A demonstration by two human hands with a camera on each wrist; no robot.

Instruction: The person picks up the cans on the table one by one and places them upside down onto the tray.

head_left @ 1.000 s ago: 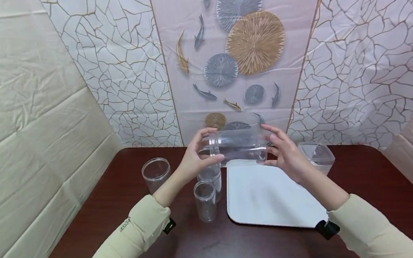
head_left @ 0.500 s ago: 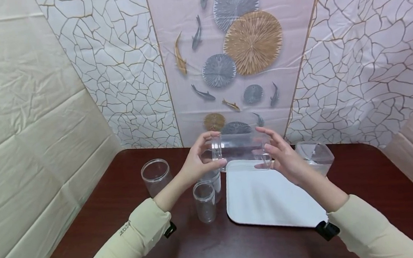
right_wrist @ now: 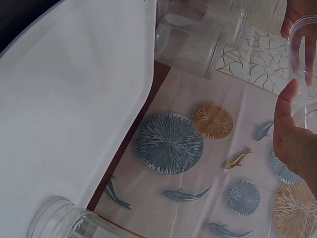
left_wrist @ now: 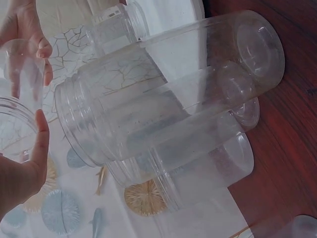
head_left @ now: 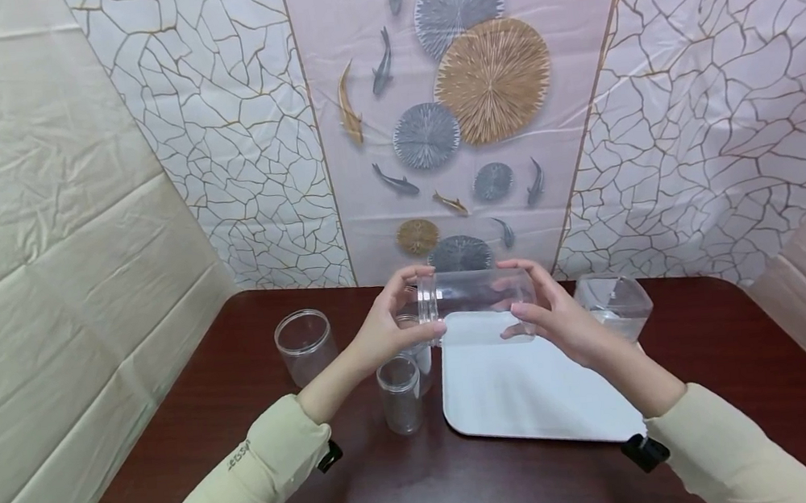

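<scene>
A clear plastic jar (head_left: 476, 297) lies sideways in the air above the back of the white tray (head_left: 534, 401), its threaded mouth to the left. My left hand (head_left: 393, 321) grips the mouth end, thumb in front and fingers over the top. My right hand (head_left: 558, 309) holds the base end, its fingers showing through the clear wall. In the left wrist view, the left hand (left_wrist: 22, 183) and held jar (left_wrist: 29, 74) are at the left edge. The right wrist view has the right hand (right_wrist: 299, 148) at its right edge.
Left of the tray stand a small clear jar (head_left: 402, 405) and a taller one (head_left: 423, 363) behind it, partly hidden. A wider jar (head_left: 307, 354) is further left. At the tray's back right sits a squarish clear container (head_left: 616, 308). Patterned cloth (head_left: 428, 136) hangs behind the table.
The held jar has come down slightly and stays sideways. My right hand has shifted its hold further round the base end. The left hand has lowered with the jar.
</scene>
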